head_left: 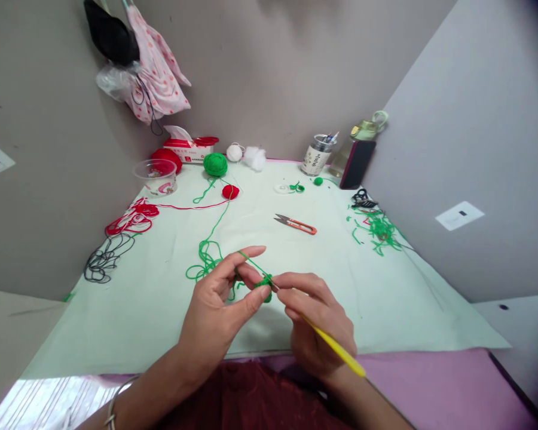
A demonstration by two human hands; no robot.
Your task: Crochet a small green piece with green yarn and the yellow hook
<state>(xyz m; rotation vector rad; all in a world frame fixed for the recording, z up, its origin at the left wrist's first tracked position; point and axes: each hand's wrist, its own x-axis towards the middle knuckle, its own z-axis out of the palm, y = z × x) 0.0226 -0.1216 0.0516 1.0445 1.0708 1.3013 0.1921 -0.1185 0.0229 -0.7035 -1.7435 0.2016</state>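
Observation:
Between thumb and fingers, my left hand [217, 301] pinches a small green crochet piece [265, 290]. Green yarn [251, 261] runs tight from the raised left index finger down to that piece. A crochet hook with a yellow handle [334, 344] is gripped in my right hand [318, 316], its metal tip at the green stitches. Whether the tip sits inside a loop is too small to tell. Loose green yarn [205, 261] lies coiled beyond my left hand and leads back towards a green yarn ball [215, 164].
Orange thread snips [296, 224] lie ahead of my hands. Green yarn scraps [381, 230] heap at the right; red and white yarn [137, 216] and black cord [105, 260] lie left. A plastic tub [159, 179], tissue box [190, 149], pen tin [317, 156] and phone [357, 164] stand behind.

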